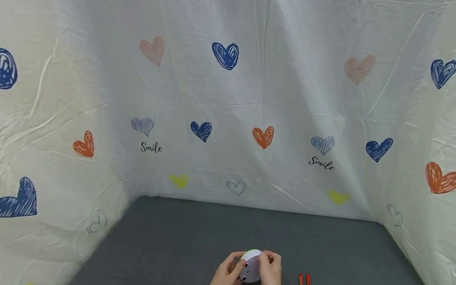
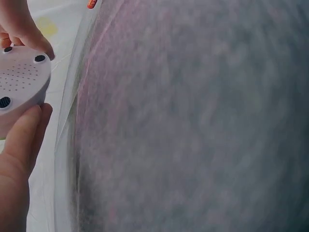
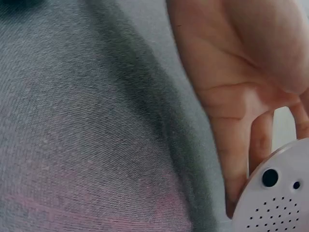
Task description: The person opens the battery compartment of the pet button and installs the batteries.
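Note:
Both hands hold a round white device [image 1: 252, 268] just above the grey table, near its front edge. The left hand [image 1: 224, 272] grips its left rim, thumb on the flat face. On the other side, the right hand [image 1: 271, 273] has its thumb and fingers at the upper right rim. In the left wrist view the device [image 2: 19, 79] shows a face with a patch of small holes and black round feet. The right wrist view has the same perforated face [image 3: 273, 208] below the right palm [image 3: 231, 82]. What kind of device it is cannot be told.
Two red-and-black batteries [image 1: 304, 282] lie side by side on the grey table [image 1: 190, 232], to the right of the right hand. White cloth [image 1: 247, 95] printed with hearts and "Smile" hangs behind the table and on both sides.

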Motion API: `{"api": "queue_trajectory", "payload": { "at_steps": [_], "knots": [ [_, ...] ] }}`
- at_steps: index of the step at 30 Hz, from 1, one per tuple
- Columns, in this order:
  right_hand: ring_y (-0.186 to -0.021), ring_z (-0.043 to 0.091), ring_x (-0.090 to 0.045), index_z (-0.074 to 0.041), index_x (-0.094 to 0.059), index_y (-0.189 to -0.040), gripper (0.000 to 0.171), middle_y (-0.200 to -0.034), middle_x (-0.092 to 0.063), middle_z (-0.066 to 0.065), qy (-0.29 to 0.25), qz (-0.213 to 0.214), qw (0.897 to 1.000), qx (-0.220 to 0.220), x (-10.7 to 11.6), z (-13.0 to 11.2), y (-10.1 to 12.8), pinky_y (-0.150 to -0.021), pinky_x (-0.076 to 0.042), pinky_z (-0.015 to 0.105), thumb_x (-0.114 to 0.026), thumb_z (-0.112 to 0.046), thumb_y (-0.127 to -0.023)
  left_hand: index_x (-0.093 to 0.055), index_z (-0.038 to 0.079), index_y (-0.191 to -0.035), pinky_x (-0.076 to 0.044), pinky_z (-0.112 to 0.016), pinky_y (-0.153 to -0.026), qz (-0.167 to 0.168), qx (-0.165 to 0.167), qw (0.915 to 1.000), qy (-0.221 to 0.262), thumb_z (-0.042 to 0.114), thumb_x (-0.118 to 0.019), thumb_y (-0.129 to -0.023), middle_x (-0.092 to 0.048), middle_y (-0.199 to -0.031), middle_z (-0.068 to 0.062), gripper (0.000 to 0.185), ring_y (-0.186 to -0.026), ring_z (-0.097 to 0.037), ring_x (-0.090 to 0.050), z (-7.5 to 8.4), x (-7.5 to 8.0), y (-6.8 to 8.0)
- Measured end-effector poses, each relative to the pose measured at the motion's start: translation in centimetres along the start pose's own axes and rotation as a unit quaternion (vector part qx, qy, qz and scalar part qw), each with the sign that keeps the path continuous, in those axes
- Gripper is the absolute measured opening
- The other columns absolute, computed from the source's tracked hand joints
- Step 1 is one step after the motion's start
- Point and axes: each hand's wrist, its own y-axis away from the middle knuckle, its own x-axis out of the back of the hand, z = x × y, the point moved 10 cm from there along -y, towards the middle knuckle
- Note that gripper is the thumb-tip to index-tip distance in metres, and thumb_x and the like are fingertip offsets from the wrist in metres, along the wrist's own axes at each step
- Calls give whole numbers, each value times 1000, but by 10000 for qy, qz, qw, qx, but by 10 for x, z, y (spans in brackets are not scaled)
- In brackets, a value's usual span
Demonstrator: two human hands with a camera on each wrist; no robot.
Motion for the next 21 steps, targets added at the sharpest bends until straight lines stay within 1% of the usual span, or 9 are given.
{"api": "queue_trajectory", "payload": {
  "at_steps": [3,6,10,14,18,21],
  "knots": [
    [-99,33,-41,10,-38,-108,33,-105,-39,21,-66,14,10000,22,1,1,0,-80,-39,42,-46,-8,-81,-52,2,-123,-55,-42,-68,-10,-46,10000,-79,27,-52,-96,-62,-90,-11,36,-86,-23,-61,-12,1,-5],
    [-95,31,-40,10,-37,-105,33,-102,-38,20,-248,-42,9997,-32,2,3,0,-77,-38,38,-47,-7,-80,-52,3,-123,-55,-42,-67,18,-2,9997,-239,29,-53,-96,-63,-97,-13,37,-89,-24,-60,-25,2,-9],
    [-91,30,-39,9,-35,-102,30,-98,-37,17,-470,-86,9987,-188,3,9,-2,-74,-35,35,-47,-5,-78,-53,4,-123,-55,-40,-67,-31,68,9994,-323,33,-54,-95,-62,-104,-15,41,-94,-24,-59,-32,0,-11],
    [-92,31,-38,9,-35,-102,29,-98,-36,18,-474,-236,9984,-190,3,10,-4,-75,-35,36,-46,-6,-81,-52,4,-123,-55,-41,-68,-61,58,9997,-213,34,-55,-94,-62,-104,-15,42,-95,-25,-59,-32,-1,-11],
    [-95,30,-40,10,-37,-106,32,-101,-39,18,-375,-476,9980,-163,0,7,-4,-77,-36,36,-48,-7,-82,-50,3,-125,-54,-41,-70,-74,123,9999,41,35,-54,-94,-62,-98,-13,44,-92,-26,-61,-32,1,-11],
    [-91,26,-43,8,-40,-108,33,-100,-43,15,-344,-610,9974,-171,-1,5,-4,-74,-36,33,-52,-5,-80,-49,0,-125,-54,-39,-71,-83,219,9996,179,34,-54,-94,-62,-93,-10,46,-89,-25,-62,-20,2,-5]
  ]
}}
